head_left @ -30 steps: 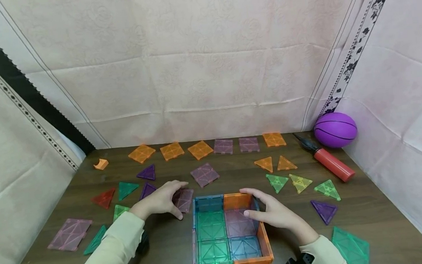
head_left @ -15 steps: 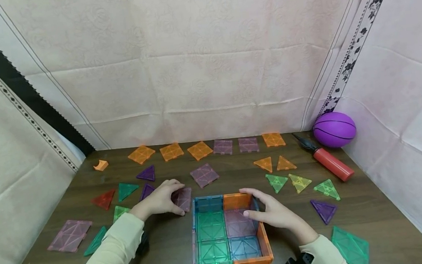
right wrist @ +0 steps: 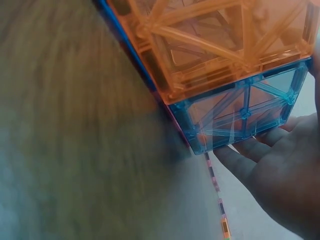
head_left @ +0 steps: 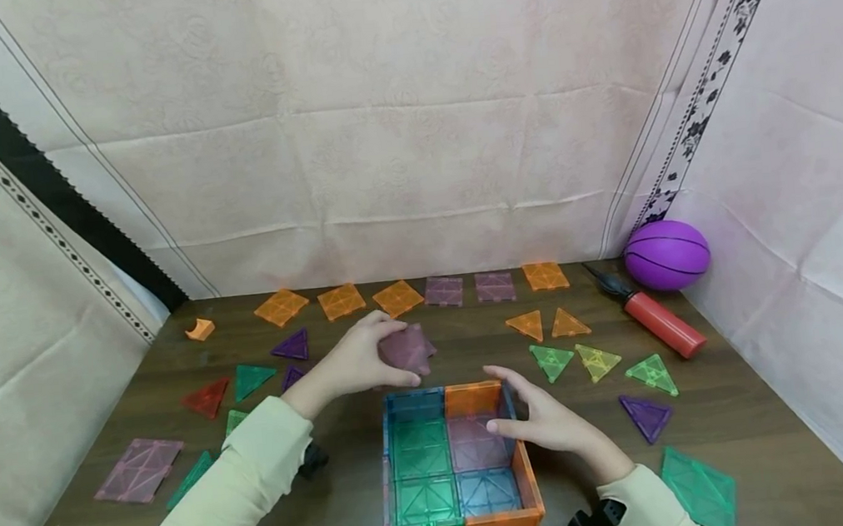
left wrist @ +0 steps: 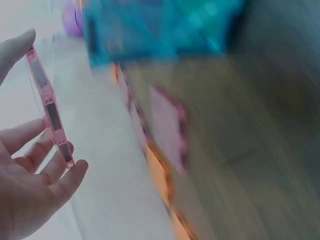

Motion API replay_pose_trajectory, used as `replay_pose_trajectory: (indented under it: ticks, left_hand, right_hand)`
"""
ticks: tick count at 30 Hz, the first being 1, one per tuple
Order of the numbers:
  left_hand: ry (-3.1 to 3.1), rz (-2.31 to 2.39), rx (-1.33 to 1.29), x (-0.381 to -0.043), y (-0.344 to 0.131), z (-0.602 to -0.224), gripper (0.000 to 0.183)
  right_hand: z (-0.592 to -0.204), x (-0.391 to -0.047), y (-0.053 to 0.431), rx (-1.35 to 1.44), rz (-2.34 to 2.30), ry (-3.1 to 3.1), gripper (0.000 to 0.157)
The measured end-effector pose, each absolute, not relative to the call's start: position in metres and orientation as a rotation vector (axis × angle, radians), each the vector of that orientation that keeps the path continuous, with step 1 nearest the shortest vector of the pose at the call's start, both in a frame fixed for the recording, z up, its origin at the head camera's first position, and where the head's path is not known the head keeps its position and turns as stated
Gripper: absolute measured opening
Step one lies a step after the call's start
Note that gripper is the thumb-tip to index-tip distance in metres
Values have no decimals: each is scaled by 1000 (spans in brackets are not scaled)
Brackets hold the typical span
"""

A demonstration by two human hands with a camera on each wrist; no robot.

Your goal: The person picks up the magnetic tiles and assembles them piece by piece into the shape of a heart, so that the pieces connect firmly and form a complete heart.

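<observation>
My left hand (head_left: 357,352) holds a see-through pinkish-purple square magnetic tile (head_left: 403,350) by its edges, raised beyond the box. In the left wrist view the tile (left wrist: 51,107) shows edge-on between thumb and fingers. Its outline overlaps another purple tile on the table in the head view. An open-topped box of magnetic tiles (head_left: 420,451) stands at the front middle, with green, blue, orange and purple panels. At its far right corner lies my right hand (head_left: 544,419), fingers loosely extended by the blue wall tile (right wrist: 245,107) and thumb over the inside.
Orange squares (head_left: 341,301) and purple squares (head_left: 495,287) line the back. Triangles lie at left, including a red one (head_left: 207,397), and at right, including a yellow one (head_left: 598,362). A red pump (head_left: 665,325) and purple ball (head_left: 667,255) sit at back right.
My left hand has lifted the purple tile from beside the box and carried it up and right, over the far side. The right index finger has risen slightly; the box stays put.
</observation>
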State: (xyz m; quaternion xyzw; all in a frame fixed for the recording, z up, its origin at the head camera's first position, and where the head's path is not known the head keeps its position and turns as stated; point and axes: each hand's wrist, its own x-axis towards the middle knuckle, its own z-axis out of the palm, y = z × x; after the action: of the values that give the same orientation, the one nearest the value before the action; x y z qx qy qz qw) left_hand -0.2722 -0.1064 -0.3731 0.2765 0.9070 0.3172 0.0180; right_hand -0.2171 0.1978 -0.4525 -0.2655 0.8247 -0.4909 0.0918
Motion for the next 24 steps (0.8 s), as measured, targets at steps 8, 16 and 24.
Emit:
replay_pose_trajectory:
  ticks: [8, 16, 24]
  left_hand:
    - [2747, 831, 1077, -244, -46, -365, 78]
    - [2690, 706, 1150, -235, -18, -368, 81]
    - [2694, 631, 1135, -231, -14, -374, 77]
  right_hand:
    - [-453, -218, 197, -760, -1460, 2417, 76]
    - [-453, -219, 201, -809, -1545, 2288, 89]
    - [-455, -220, 208, -877, -1510, 2276, 100]
